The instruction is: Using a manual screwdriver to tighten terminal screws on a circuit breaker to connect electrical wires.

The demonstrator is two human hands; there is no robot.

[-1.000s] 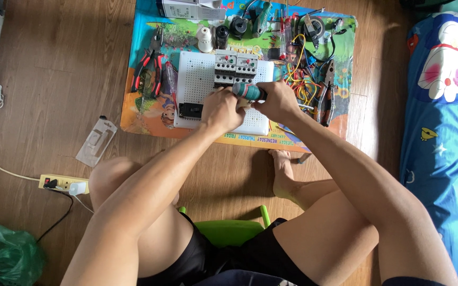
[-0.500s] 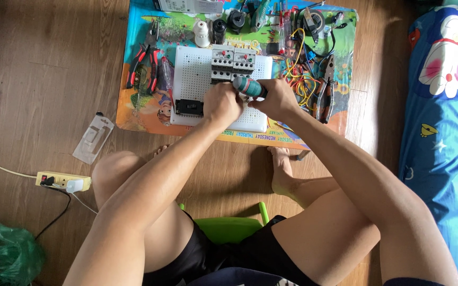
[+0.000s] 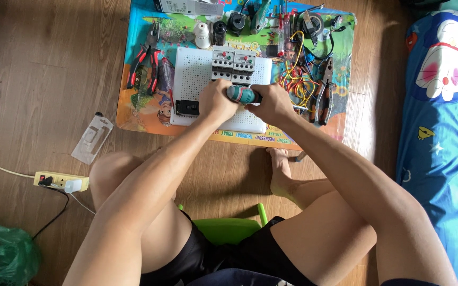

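Fingers of both hands wrap around a teal-handled screwdriver (image 3: 242, 94), which lies almost level above the lower middle of a white perforated board (image 3: 192, 74). On its left end the left hand (image 3: 217, 100) is curled tight, while the right hand (image 3: 270, 103) grips the right end. Grey circuit breakers (image 3: 233, 64) sit on the board just above the hands, and a small black block (image 3: 186, 108) sits at its lower left corner. Under the board lies a colourful mat (image 3: 139, 114) on the wooden floor (image 3: 49, 79). Red-handled pliers (image 3: 143, 68) lie left of the board; tangled coloured wires (image 3: 297, 79) lie right of it.
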